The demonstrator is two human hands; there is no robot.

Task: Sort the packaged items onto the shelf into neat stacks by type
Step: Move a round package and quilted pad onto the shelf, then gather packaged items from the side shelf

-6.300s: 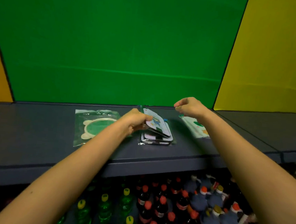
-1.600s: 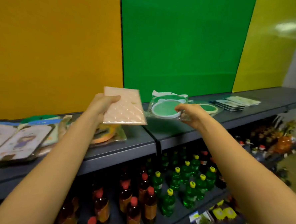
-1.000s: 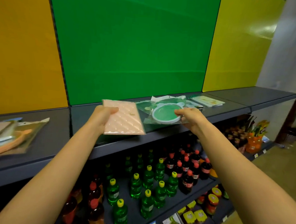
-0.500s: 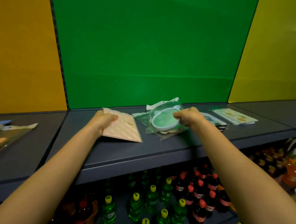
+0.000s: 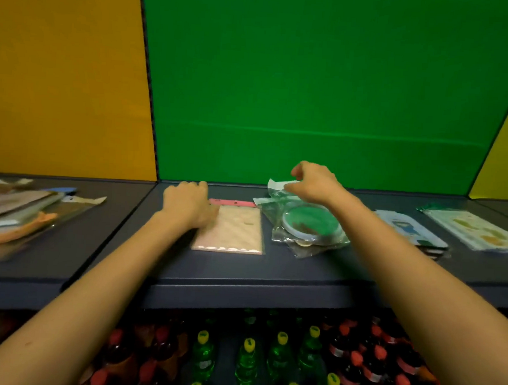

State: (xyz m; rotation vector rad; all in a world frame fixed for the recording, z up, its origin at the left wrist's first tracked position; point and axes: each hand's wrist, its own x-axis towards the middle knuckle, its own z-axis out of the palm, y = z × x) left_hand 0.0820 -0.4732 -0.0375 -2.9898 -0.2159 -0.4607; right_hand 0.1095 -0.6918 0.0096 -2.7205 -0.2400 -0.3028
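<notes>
A pink quilted packet [image 5: 229, 229] lies flat on the dark shelf [image 5: 241, 278] in front of the green panel. My left hand [image 5: 188, 203] rests on its upper left corner, fingers curled on the edge. Right beside it sits a clear packet with a round green item [image 5: 307, 225], slightly askew, on top of others like it. My right hand [image 5: 314, 181] hovers over that packet's far end, fingers loosely apart next to its raised white flap.
A stack of packets with a blue figure [image 5: 411, 231] and a pale printed stack [image 5: 473, 232] lie further right. A mixed untidy pile [image 5: 16, 210] sits on the left shelf section. Green and red-capped bottles [image 5: 248, 358] fill the shelf below.
Both packets came down onto the shelf from the air. The pink packet now lies flat, and my right hand has lifted off the green packet.
</notes>
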